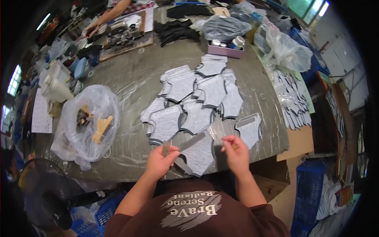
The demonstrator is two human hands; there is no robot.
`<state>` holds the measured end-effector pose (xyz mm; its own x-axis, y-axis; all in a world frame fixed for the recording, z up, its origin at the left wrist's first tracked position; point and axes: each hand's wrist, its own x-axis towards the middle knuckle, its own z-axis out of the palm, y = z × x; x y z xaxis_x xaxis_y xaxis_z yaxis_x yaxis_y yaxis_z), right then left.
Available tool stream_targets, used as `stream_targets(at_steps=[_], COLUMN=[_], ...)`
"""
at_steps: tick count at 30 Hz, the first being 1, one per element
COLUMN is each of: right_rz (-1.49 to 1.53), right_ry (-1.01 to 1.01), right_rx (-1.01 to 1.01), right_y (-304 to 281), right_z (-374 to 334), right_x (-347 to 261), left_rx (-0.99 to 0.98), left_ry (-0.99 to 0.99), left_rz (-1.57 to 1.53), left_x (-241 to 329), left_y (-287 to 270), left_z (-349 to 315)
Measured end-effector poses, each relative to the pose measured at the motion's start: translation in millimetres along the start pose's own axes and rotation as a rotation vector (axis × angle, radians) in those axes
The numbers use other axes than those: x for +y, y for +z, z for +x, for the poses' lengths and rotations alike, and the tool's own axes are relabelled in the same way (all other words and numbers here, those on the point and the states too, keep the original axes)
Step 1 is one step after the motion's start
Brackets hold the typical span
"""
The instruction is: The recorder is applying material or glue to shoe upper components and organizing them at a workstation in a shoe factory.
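My left hand (161, 161) pinches a narrow grey strip (166, 147) above the near table edge. A longer grey strip (192, 141) juts out to its right, touching a grey fabric piece (199, 155) lying in front of me. My right hand (235, 152) is closed, its fingertips pinched on something small that I cannot make out, beside another grey piece (250, 130). Beyond both hands lie several overlapping grey cut pieces with dark edges (197, 96).
A clear plastic bag with wooden sticks (89, 122) sits at the left. A pink box of cans (226, 49), filled plastic bags (286, 49) and black pieces (175, 31) lie at the far end, where another person's arm (104, 17) works. Blue crates (310, 189) stand at right.
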<state>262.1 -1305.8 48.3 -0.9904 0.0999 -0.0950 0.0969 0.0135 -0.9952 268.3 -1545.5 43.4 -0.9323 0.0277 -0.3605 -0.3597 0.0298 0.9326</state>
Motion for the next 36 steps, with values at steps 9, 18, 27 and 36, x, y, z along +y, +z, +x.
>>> stream_targets(at_steps=[9, 18, 27, 36], right_rz=[0.047, 0.017, -0.946, -0.941], right_ry=[0.267, 0.128, -0.287, -0.552], right_rx=[-0.221, 0.207, 0.560, -0.410], right_y=[-16, -58, -93, 86], right_z=[-1, 15, 44, 58], right_x=[-4, 0, 12, -9], left_rx=[0.016, 0.145, -0.017, -0.072], left_ry=[0.013, -0.006, -0.028, 0.036], left_rz=[-0.145, -0.323, -0.319, -0.531], left_x=[-10, -19, -25, -13], left_y=[15, 1, -15, -25], left_z=[9, 10, 10, 4])
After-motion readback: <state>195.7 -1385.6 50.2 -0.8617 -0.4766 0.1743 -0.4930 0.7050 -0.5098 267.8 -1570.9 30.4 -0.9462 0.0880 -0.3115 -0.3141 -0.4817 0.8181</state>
